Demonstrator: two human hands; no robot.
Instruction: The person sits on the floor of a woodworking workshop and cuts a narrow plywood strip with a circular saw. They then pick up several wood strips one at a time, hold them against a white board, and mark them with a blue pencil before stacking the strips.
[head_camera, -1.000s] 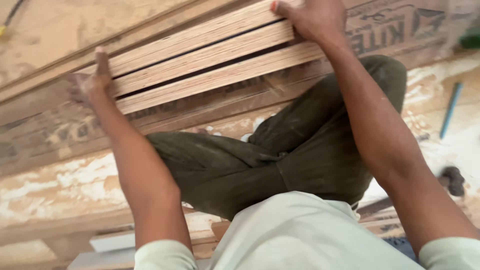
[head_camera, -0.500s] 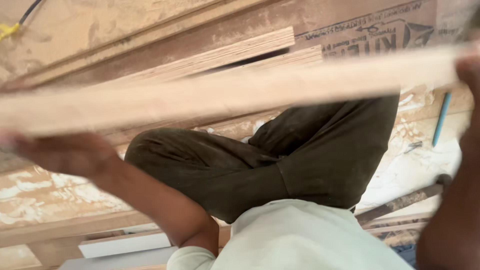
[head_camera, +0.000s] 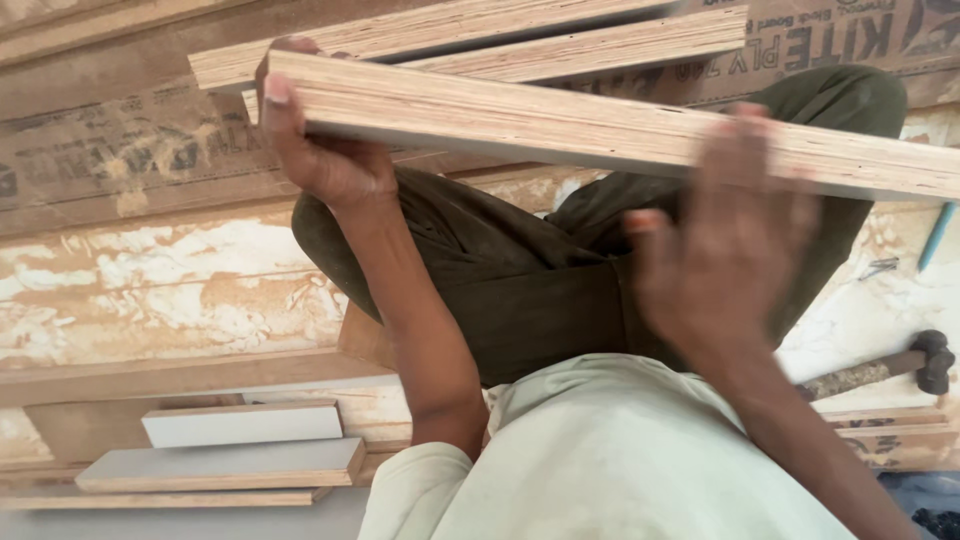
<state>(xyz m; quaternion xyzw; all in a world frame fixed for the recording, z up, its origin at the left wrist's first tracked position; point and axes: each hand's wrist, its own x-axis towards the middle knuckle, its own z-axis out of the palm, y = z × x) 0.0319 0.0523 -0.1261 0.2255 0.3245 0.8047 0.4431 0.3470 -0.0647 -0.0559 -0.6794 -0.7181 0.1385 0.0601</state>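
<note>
Plywood strip now raised, tilted.

two hands, one held plywood strip, three offcuts, one hammer, one blue pencil

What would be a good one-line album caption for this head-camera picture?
Both hands, left hand and right hand, hold a long plywood strip edge-on above the knees, a hammer lying nearby.

A brown board with a dark printed label lies beyond the right hand; another faded printed marking sits left of the left hand.
</note>
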